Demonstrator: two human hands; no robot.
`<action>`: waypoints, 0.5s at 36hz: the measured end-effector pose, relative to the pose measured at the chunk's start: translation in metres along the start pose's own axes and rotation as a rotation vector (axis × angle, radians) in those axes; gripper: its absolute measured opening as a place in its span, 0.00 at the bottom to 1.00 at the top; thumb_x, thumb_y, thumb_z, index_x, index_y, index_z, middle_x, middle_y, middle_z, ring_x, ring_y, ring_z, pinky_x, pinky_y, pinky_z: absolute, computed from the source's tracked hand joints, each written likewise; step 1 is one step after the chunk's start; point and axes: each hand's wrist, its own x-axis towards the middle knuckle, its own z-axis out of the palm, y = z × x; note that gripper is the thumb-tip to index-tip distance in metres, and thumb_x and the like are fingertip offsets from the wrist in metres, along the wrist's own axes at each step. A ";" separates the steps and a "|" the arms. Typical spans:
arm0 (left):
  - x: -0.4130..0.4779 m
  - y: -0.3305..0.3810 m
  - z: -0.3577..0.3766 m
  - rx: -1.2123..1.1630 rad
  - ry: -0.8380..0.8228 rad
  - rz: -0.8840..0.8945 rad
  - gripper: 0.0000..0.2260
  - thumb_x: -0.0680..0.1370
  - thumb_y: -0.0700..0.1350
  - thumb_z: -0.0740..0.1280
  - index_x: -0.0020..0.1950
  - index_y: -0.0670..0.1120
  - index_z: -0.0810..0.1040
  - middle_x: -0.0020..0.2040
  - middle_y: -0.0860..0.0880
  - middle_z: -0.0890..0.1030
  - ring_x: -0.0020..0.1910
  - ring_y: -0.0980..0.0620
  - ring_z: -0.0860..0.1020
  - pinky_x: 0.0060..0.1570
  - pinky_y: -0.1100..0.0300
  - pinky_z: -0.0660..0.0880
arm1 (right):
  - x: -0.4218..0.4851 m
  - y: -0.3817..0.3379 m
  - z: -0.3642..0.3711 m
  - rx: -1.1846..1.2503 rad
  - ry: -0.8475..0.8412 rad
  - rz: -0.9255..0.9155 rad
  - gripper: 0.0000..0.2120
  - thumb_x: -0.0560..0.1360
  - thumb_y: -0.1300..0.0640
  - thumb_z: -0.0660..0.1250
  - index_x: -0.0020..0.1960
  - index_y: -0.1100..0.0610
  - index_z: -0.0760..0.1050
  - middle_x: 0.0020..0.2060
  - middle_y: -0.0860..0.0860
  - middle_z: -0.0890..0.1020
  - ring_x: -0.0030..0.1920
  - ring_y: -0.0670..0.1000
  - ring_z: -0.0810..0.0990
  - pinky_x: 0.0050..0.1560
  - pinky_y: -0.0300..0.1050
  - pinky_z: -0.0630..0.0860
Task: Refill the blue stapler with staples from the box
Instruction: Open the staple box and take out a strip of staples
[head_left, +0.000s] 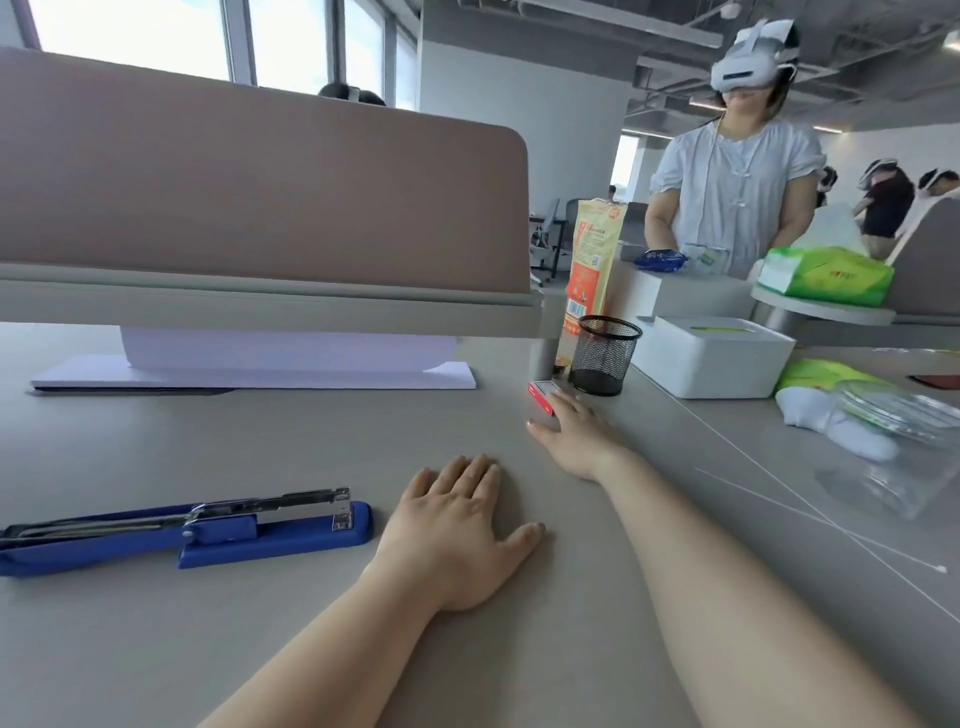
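The blue stapler (208, 530) lies on the grey desk at the lower left, swung open so its metal staple channel shows. My left hand (457, 530) rests flat on the desk just right of it, fingers spread, holding nothing. Further back, my right hand (571, 431) reaches out flat, with its fingertips on the small red and white staple box (540, 395). That box lies on the desk by the foot of the divider; the hand covers its near right part. I cannot see any grip around it.
A black mesh pen cup (602, 356) stands just behind the box, an orange packet (589, 270) behind that. A white tissue box (717, 356) and plastic bags (883, 415) sit at right. A beige divider (260, 192) and paper stack (249, 374) fill the back left. A person with a headset (737, 156) stands opposite.
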 end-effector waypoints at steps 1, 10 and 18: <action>0.000 0.000 0.000 -0.004 0.004 0.000 0.35 0.74 0.68 0.45 0.76 0.51 0.47 0.78 0.54 0.47 0.77 0.55 0.44 0.75 0.53 0.43 | -0.003 0.000 -0.001 0.009 0.009 -0.002 0.32 0.76 0.38 0.51 0.75 0.48 0.50 0.77 0.45 0.51 0.77 0.52 0.53 0.74 0.53 0.52; 0.002 0.000 -0.005 -0.198 0.076 -0.070 0.30 0.77 0.64 0.42 0.74 0.50 0.57 0.77 0.51 0.59 0.75 0.53 0.56 0.73 0.55 0.52 | -0.082 0.000 -0.007 0.092 0.027 -0.063 0.24 0.78 0.44 0.52 0.73 0.45 0.56 0.76 0.42 0.56 0.74 0.52 0.62 0.71 0.51 0.62; -0.023 0.007 -0.014 -0.069 0.072 -0.026 0.30 0.78 0.63 0.45 0.76 0.49 0.53 0.77 0.51 0.56 0.76 0.53 0.54 0.75 0.51 0.46 | -0.185 -0.009 -0.018 0.118 0.022 -0.083 0.22 0.78 0.47 0.53 0.72 0.42 0.57 0.75 0.38 0.58 0.73 0.50 0.64 0.70 0.49 0.62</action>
